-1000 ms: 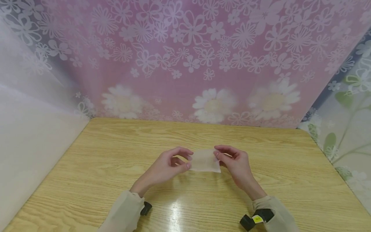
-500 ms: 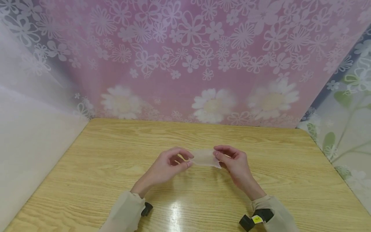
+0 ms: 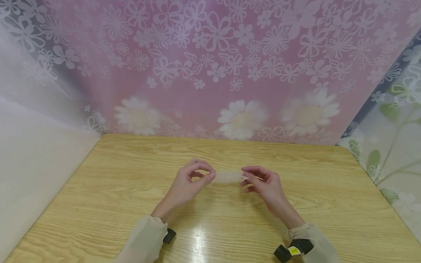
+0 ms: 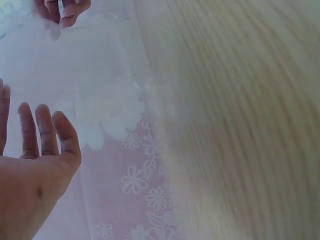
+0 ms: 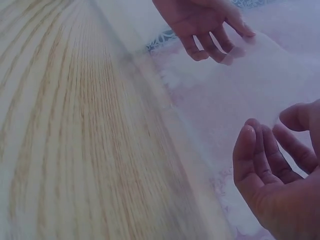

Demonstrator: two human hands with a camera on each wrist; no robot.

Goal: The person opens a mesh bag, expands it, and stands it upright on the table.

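Note:
A thin, translucent whitish sheet (image 3: 228, 177) is stretched between my two hands, a little above the table. In the head view it looks like a narrow band, so its material and full outline are hard to tell. My left hand (image 3: 185, 184) pinches its left end between thumb and forefinger. The other end sits between the thumb and fingers of my right hand (image 3: 268, 186), with a small pale corner poking past the thumb. In the wrist views the sheet blurs into the pale backdrop; my left hand's lower fingers (image 4: 45, 132) are spread loosely.
Beneath the hands lies a wood-grain table (image 3: 131, 168) with rounded far corners. A pink floral curtain (image 3: 184, 84) hangs at its back edge, and pale sheeting (image 3: 39, 153) borders the left side. Black wrist cameras (image 3: 283, 252) sit below both sleeves.
The sheet has gone from a broad face to a narrow band as seen from the head. My left hand has shifted slightly up and its thumb and forefinger have come together. The right hand has barely moved.

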